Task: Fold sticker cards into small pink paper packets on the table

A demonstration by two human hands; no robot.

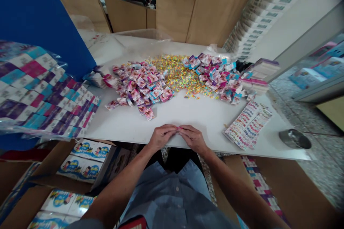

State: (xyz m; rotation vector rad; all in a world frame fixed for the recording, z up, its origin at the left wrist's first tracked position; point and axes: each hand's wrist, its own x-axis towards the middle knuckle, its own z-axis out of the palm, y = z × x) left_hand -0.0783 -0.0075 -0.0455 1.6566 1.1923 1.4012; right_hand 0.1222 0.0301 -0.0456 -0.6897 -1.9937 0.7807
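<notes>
My left hand (162,136) and my right hand (192,136) meet above the front edge of the white table (126,128). Thumb and fingers of each are pinched on a small pink item (177,128); it is mostly hidden, so its kind does not show. Beyond them to the left lies a heap of small printed boxes (142,82). A second heap of such boxes (215,71) is at the right. Between the heaps spreads a pile of tiny yellow, orange and green pieces (177,68), too small to name.
Sticker-like sheets (248,123) and a metal bowl (295,139) are on the table's right. A plastic-wrapped stack of coloured boxes (40,89) stands at left. Open cartons (64,182) with white packs flank my left side; another carton (292,182) is below right.
</notes>
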